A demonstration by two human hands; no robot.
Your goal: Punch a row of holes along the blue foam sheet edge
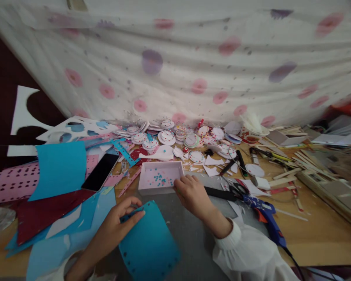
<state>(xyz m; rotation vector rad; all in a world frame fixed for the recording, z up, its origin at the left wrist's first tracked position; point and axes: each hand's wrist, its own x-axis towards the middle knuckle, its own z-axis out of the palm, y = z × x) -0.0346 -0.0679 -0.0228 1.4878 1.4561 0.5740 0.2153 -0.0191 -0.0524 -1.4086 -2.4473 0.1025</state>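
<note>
My left hand [119,224] pinches the upper left edge of a blue paper sheet [152,242] between thumb and fingers. Small holes run along the sheet's edges, and its lower right part is blurred. Beyond it stands a shallow pale pink box [160,191] with blue and pink punched paper dots [160,179] scattered on its floor. At the box's right front corner my right hand [193,195] is closed, with its fingers curled on the wall. The fingertips of that hand are partly hidden.
Stacks of decorated white paper discs [166,137] line the back by a flowered curtain [199,58]. A black phone [101,171] and coloured sheets [61,164] lie left. A blue glue gun [265,214], scissors [239,189] and wooden sticks [312,168] are on the right.
</note>
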